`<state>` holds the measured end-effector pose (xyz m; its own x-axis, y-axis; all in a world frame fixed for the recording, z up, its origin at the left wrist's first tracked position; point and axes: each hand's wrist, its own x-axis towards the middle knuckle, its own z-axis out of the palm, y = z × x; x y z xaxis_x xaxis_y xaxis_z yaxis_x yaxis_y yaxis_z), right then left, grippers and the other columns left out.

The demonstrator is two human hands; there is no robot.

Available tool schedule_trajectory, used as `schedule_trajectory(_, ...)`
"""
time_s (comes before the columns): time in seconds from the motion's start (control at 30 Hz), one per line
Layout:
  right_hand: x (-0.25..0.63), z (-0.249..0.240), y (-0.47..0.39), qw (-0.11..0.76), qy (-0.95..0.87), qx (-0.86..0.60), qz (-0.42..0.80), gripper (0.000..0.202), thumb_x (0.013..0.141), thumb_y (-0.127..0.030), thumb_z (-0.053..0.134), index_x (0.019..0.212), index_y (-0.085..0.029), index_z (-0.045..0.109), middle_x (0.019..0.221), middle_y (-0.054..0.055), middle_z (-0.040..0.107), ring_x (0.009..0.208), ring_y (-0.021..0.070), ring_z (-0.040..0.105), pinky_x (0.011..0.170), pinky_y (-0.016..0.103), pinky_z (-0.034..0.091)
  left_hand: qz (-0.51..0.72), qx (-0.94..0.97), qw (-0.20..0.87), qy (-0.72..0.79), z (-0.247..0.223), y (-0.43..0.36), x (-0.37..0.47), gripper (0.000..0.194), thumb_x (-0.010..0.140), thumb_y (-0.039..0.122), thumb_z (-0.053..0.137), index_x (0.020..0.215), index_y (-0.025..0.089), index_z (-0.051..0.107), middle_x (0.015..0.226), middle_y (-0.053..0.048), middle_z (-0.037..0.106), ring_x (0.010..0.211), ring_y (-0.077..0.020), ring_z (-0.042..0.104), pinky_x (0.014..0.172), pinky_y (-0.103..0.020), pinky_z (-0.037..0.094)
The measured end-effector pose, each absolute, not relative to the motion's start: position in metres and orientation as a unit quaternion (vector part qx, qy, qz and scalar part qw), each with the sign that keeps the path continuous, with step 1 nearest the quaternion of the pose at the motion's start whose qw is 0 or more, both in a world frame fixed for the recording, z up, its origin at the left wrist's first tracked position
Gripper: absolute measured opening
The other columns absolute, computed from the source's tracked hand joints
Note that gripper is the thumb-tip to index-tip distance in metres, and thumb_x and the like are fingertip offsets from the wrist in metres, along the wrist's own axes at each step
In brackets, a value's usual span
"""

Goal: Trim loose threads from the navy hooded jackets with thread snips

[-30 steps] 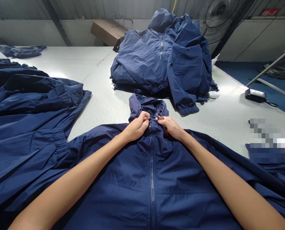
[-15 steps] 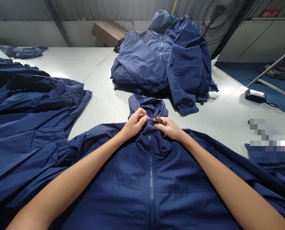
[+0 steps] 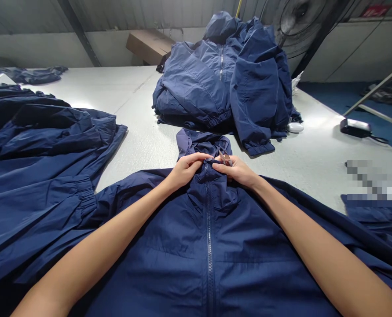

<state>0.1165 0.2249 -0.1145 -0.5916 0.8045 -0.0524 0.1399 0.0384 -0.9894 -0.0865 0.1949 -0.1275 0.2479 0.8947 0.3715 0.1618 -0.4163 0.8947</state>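
A navy blue hooded jacket [image 3: 176, 237] lies spread before me, its front zipper [image 3: 209, 246] closed up to the collar. At the zipper's top end, my left hand [image 3: 189, 169] pinches the collar edge, with its index finger stretched across toward the other hand. My right hand [image 3: 240, 171] holds the right side of the same collar between thumb and fingers. Small thread snips [image 3: 225, 158] are tucked in that hand, their blades pointing up and away. Behind both hands the hood [image 3: 185, 141] lies open on the table. Part of the collar is hidden under my fingers.
A stack of folded navy jackets [image 3: 196, 88] stands across the white table [image 3: 133, 97]. More navy garments [image 3: 44, 145] are heaped at left. On the right lie a black-and-white device with a strap [image 3: 356, 127] and a white object [image 3: 295, 127]. A cardboard box [image 3: 149, 46] sits behind.
My left index finger has straightened out over the collar top toward the right hand. Both hands have shifted slightly, and the snips now point more upright. The jacket lies nearly as before.
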Motion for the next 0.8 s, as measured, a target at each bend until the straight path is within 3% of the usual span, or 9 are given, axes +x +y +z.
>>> schedule_trajectory(0.07,0.1164,-0.1140,0.2253,0.285,-0.653,-0.359,0.604,0.043,0.072,-0.056,0.074,0.082,-0.017,0.060,0.053,-0.008,0.044,0.042,0.0058,0.035,0.039,0.021,0.028,0.475,0.703,0.351,0.396,-0.1275,0.1930,-0.0854,0.031,0.094,0.025,0.046,0.116,0.016,0.066,0.111,-0.008,0.070,0.097,-0.0160,0.063,0.086,-0.027,0.048)
schedule_trajectory(0.13,0.1160,-0.1148,0.2261,0.291,-0.641,-0.362,0.611,0.043,0.071,-0.056,0.074,0.079,-0.017,0.057,0.051,-0.009,0.043,0.041,0.0056,0.035,0.039,0.020,0.027,0.483,0.703,0.336,0.400,-0.1286,0.1913,-0.0840,0.039,0.095,0.026,0.046,0.132,0.018,0.058,0.111,-0.007,0.068,0.087,-0.0126,0.062,0.076,-0.024,0.048)
schedule_trajectory(0.2,0.1158,-0.1160,0.2269,0.295,-0.630,-0.365,0.619,0.043,0.070,-0.056,0.075,0.077,-0.018,0.055,0.050,-0.009,0.042,0.040,0.0053,0.033,0.038,0.020,0.027,0.489,0.717,0.313,0.387,-0.1298,0.1899,-0.0828,0.041,0.096,0.028,0.047,0.135,0.018,0.055,0.108,-0.007,0.066,0.083,-0.0116,0.060,0.073,-0.022,0.048)
schedule_trajectory(0.33,0.1164,-0.1165,0.2270,0.303,-0.610,-0.369,0.632,0.042,0.069,-0.054,0.075,0.079,-0.018,0.056,0.052,-0.009,0.040,0.040,0.0049,0.032,0.037,0.020,0.025,0.441,0.779,0.247,0.371,-0.1289,0.1866,-0.0815,0.038,0.094,0.036,0.054,0.127,0.018,0.062,0.113,-0.009,0.063,0.105,-0.0189,0.061,0.094,-0.031,0.047)
schedule_trajectory(0.47,0.1179,-0.1147,0.2254,0.306,-0.604,-0.375,0.633,0.042,0.069,-0.055,0.073,0.081,-0.018,0.057,0.055,-0.008,0.043,0.040,0.0053,0.034,0.038,0.020,0.027,0.365,0.808,0.230,0.402,-0.1272,0.1841,-0.0811,0.056,0.086,0.046,0.065,0.135,0.021,0.055,0.121,-0.009,0.061,0.109,-0.0235,0.062,0.096,-0.034,0.047)
schedule_trajectory(0.6,0.1186,-0.1147,0.2257,0.303,-0.613,-0.385,0.620,0.041,0.071,-0.056,0.071,0.082,-0.019,0.057,0.052,-0.009,0.040,0.038,0.0053,0.030,0.036,0.021,0.024,0.353,0.812,0.219,0.411,-0.1300,0.1860,-0.0817,0.047,0.088,0.047,0.061,0.127,0.020,0.059,0.111,-0.008,0.064,0.099,-0.0215,0.063,0.089,-0.032,0.049)
schedule_trajectory(0.8,0.1166,-0.1173,0.2288,0.307,-0.656,-0.404,0.558,0.040,0.074,-0.058,0.067,0.073,-0.020,0.054,0.047,-0.010,0.034,0.038,0.0066,0.028,0.038,0.023,0.023,0.364,0.809,0.246,0.391,-0.1303,0.1895,-0.0833,0.030,0.090,0.045,0.059,0.100,0.017,0.065,0.090,-0.004,0.066,0.081,-0.0166,0.061,0.076,-0.028,0.046)
